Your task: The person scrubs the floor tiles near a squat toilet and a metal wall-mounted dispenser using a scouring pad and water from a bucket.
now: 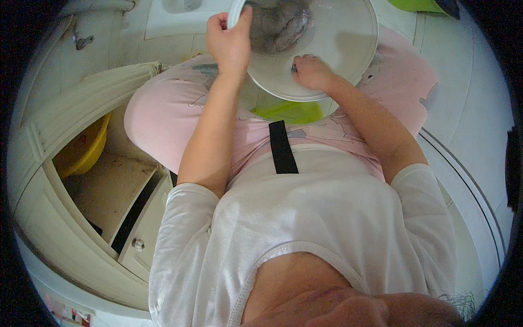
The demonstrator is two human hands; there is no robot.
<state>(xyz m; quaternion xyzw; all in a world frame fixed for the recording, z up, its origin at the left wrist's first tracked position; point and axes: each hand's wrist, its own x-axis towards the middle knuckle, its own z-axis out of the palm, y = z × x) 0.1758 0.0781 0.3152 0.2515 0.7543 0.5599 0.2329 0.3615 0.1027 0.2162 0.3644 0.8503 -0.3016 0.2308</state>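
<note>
My left hand (231,43) grips the rim of a round white plastic basin (351,24), thumb over the edge. The basin is tilted between my knees, and its far part is cut off by the top of the picture. Dark greyish water or wet cloth (282,28) lies in its left part; I cannot tell exactly which. Inside the near wall rests my right hand (314,72), its fingers curled. A small shiny bluish thing (294,68) shows at those fingers, and whether it is worn or held is unclear.
At left, a low pale cabinet (143,241) stands open with a yellow basin (92,151) inside. A white floor fixture (175,26) is at the upper left. Green objects lie on the tiles, one (294,112) between my legs, another (421,5) at upper right. A curved rail (470,180) runs at right.
</note>
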